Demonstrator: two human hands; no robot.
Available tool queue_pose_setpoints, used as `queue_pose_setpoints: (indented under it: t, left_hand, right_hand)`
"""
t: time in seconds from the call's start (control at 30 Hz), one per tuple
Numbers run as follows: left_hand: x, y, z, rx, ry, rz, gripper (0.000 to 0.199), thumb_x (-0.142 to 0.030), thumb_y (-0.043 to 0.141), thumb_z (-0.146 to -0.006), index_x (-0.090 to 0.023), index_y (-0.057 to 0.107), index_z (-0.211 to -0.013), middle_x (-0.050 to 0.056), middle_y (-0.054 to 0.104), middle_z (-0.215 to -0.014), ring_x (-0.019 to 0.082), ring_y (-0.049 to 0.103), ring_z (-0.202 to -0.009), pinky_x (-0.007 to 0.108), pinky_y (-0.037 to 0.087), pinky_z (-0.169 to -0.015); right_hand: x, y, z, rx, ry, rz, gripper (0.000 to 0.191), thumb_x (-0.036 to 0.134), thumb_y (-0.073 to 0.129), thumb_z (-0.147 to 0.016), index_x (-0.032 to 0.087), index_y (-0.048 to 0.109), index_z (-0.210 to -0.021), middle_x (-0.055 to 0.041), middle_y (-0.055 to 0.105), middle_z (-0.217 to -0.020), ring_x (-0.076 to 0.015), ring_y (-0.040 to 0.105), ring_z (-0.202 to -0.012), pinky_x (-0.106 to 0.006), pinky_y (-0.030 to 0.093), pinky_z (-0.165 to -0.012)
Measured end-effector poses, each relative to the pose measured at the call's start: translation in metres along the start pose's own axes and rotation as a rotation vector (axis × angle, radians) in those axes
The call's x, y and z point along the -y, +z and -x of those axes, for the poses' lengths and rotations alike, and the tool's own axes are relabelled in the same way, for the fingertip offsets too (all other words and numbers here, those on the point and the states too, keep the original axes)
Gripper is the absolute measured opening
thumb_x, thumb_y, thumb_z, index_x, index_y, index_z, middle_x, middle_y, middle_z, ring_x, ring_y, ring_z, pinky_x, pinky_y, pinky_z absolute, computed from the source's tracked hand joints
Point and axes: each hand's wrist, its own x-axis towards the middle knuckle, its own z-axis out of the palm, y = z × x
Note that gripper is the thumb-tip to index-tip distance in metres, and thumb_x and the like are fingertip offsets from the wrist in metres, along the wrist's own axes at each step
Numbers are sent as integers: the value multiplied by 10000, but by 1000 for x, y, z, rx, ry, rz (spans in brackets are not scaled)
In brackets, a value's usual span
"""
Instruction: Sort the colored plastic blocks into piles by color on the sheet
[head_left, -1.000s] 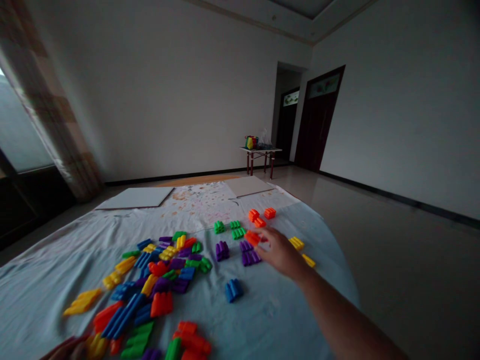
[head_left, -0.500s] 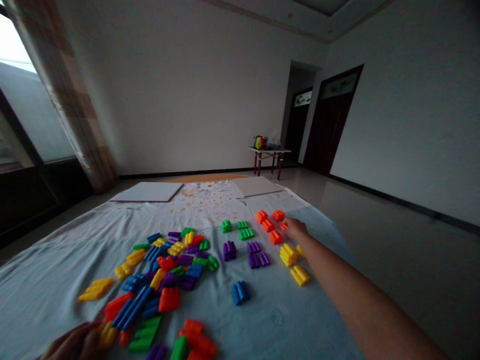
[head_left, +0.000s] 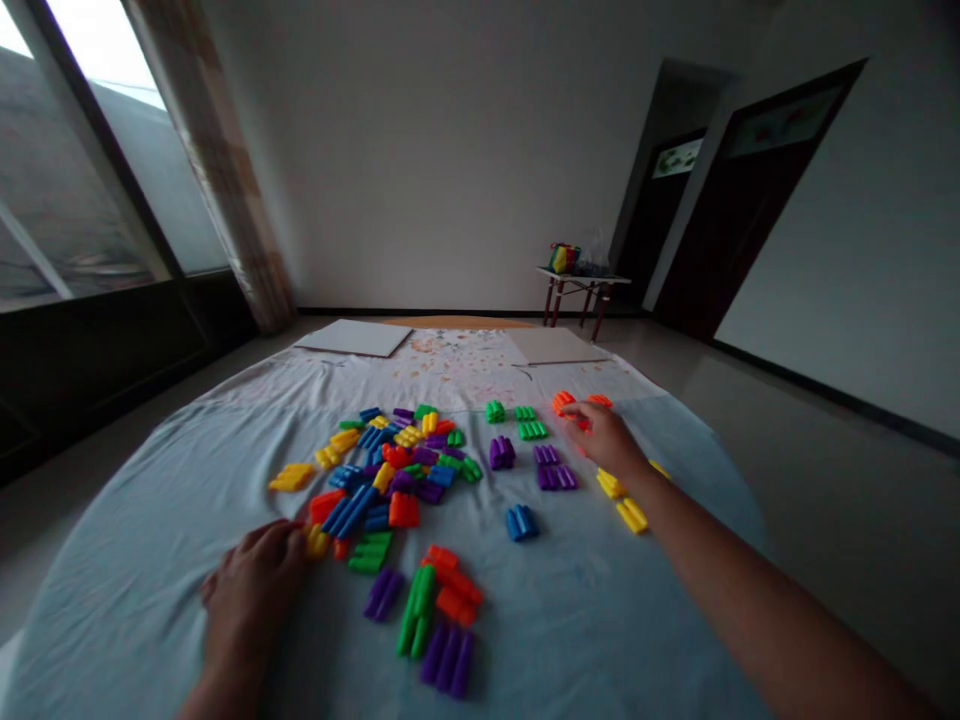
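Note:
My right hand [head_left: 606, 440] reaches over the orange group on the right, thumb and fingers around an orange toy block that they partly cover. Beside it lie another orange block [head_left: 562, 402] and one behind the hand [head_left: 600, 400]. My left hand [head_left: 259, 580] rests on the cloth at the left, fingers loosely bent, fingertips against a yellow block [head_left: 316, 542] at the edge of the mixed pile. That pile holds several ridged plastic blocks, among them a long blue block [head_left: 351, 512] and a red-orange block [head_left: 403, 510].
Green blocks [head_left: 532, 430], purple blocks [head_left: 556, 477], a blue block [head_left: 522, 522] and yellow blocks [head_left: 632, 516] form separate colour groups. Two boards, white [head_left: 356, 337] and beige [head_left: 555, 346], lie at the table's far end. A cloth [head_left: 600, 620] covers the table.
My head view has tilted down and turned left, so more of the table and my left hand show. My right hand stays at the orange blocks, now covering some of them.

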Motion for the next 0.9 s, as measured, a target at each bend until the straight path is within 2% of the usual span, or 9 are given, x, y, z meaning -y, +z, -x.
queue_pose_setpoints:
  t: [0.07,0.17,0.3,0.47,0.6,0.77,0.9]
  left_hand:
    - [-3,-2,3,-18,13,25,507,-447,271,-856,-186,645,-1077,143,591,-1224,328,505,-1136,520,353,-943]
    - [-1,0,3,-32,28,45,506,-446,273,-852,-184,654,-1055,143,600,-1205,329,509,-1126,512,352,-946]
    - [0,1,3,-17,20,53,505,-443,266,-855,-189,647,-1068,128,596,-1210,317,497,-1144,498,333,-973]
    - [-5,-3,6,-4,14,53,499,-428,274,-857,-182,643,-1085,131,590,-1229,328,490,-1148,510,341,-966]
    - [-5,-3,6,-23,14,55,479,-421,299,-848,-192,657,-1068,122,602,-1220,327,503,-1131,514,356,-960]
    - [-5,-2,5,-35,16,35,489,-426,281,-849,-189,649,-1067,123,603,-1220,314,511,-1133,498,363,-958]
    - [4,4,-1,-13,25,2,534,-464,248,-856,-183,625,-1110,123,584,-1260,323,502,-1144,496,371,-929]
  right_hand:
    - [36,10,28,72,-172,-187,221,249,535,-843,172,639,-1023,-56,678,-974,-158,619,-876,-271,468,-814]
    - [82,29,67,293,-335,-312,190,211,581,-808,168,654,-979,-44,682,-913,-142,621,-793,-262,479,-769]
    - [116,53,92,432,-406,-277,185,191,605,-786,177,668,-959,-42,681,-897,-154,612,-829,-269,462,-794]
    - [132,75,90,549,-409,-255,281,264,650,-732,182,656,-1000,-44,663,-931,-167,599,-872,-250,454,-782]
    - [138,83,85,625,-365,-228,312,220,635,-688,183,660,-997,-44,649,-926,-159,599,-812,-237,454,-735]
    - [134,79,83,438,-298,-270,345,134,582,-703,158,635,-1043,-66,660,-998,-166,583,-923,-253,433,-829]
    - [125,73,83,446,-340,-234,271,133,611,-679,168,674,-941,-58,693,-910,-198,597,-892,-301,441,-837]
